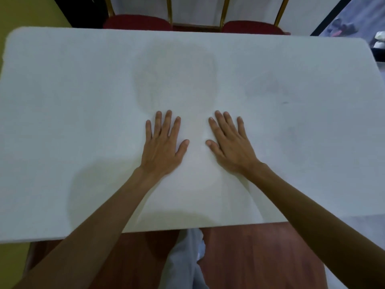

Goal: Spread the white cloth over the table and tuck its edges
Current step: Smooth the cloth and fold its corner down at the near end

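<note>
The white cloth point(83, 101) lies flat over the whole top of the table, reaching every visible edge and corner. My left hand point(163, 146) rests palm down on the cloth near the table's middle, fingers straight and spread. My right hand point(230, 142) lies flat beside it, a short gap apart, fingers also straight. Both hands touch the cloth and grip nothing. How the cloth hangs below the table's edges is hidden.
Two red-seated chairs with gold frames point(137, 22) point(253, 28) stand against the table's far side. A reddish-brown floor point(260, 257) and my light trousers point(185, 263) show below the near edge. Dark objects lie at the far right point(373, 28).
</note>
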A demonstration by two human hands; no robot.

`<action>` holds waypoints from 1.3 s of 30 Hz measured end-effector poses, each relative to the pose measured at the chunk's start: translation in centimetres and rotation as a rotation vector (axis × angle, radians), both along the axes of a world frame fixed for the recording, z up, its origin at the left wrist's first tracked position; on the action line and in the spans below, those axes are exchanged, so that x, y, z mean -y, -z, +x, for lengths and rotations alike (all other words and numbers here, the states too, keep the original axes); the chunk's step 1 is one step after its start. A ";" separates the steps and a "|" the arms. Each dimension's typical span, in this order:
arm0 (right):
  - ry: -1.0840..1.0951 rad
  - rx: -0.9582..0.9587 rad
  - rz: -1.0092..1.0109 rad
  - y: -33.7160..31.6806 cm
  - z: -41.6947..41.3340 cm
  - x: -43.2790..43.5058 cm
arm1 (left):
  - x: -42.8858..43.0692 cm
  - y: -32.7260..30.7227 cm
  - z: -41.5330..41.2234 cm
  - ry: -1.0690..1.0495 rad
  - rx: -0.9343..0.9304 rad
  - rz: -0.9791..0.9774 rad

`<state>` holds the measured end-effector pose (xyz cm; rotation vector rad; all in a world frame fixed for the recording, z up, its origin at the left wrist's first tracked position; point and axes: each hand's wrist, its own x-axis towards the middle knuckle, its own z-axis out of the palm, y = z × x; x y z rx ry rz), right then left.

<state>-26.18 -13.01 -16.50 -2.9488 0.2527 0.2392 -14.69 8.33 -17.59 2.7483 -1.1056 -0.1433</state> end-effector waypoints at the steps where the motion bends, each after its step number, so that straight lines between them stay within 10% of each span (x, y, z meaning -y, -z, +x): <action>1: 0.002 0.001 -0.002 0.0 0.9 0.5 | 0.8 0.0 0.8 0.005 0.000 0.000; 21: -0.143 0.024 -0.006 0.2 15.7 14.6 | 16.3 -0.1 15.9 -0.041 0.029 0.065; 29: 0.294 -0.029 0.020 -0.9 19.0 27.0 | 16.4 0.0 15.6 -0.050 0.033 0.061; 35: -0.369 0.022 -0.014 -0.1 16.5 16.6 | 16.6 -0.3 15.5 -0.069 0.034 0.077; 39: -0.380 0.086 -0.008 0.5 15.5 22.2 | 16.9 -0.2 15.6 -0.088 0.046 0.037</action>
